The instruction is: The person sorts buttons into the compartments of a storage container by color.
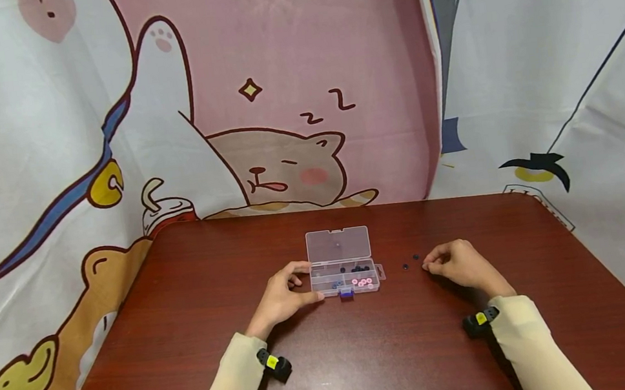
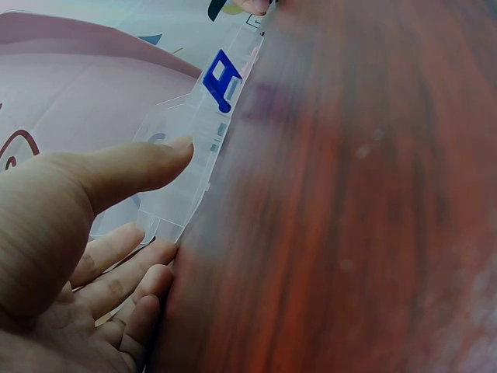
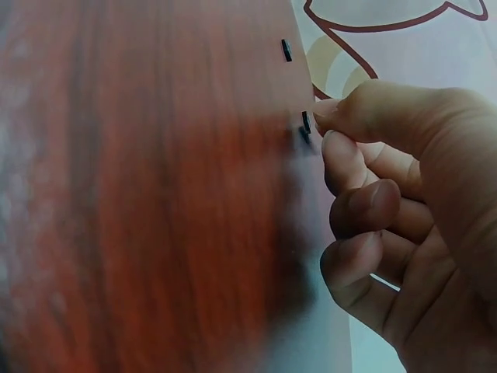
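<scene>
A clear plastic compartment box (image 1: 331,269) lies on the table with its lid (image 1: 337,244) raised at the back and a blue latch (image 1: 347,295) in front. Pink ring-like pieces (image 1: 361,282) and small black pieces (image 1: 360,268) sit in separate compartments. My left hand (image 1: 285,294) holds the box's left end, thumb at the front edge, fingers behind. To the right of the box, two small black discs (image 3: 286,50) rest on the table. My right hand (image 1: 460,264) is beside them, fingers curled, thumb and index fingertips close together; whether anything is between them is hidden.
The brown wooden table (image 1: 414,351) reaches back to a cartoon-printed curtain (image 1: 293,41). A hanging tab (image 1: 380,271) sticks out from the box's right end. Each wrist wears a small black camera (image 1: 275,365).
</scene>
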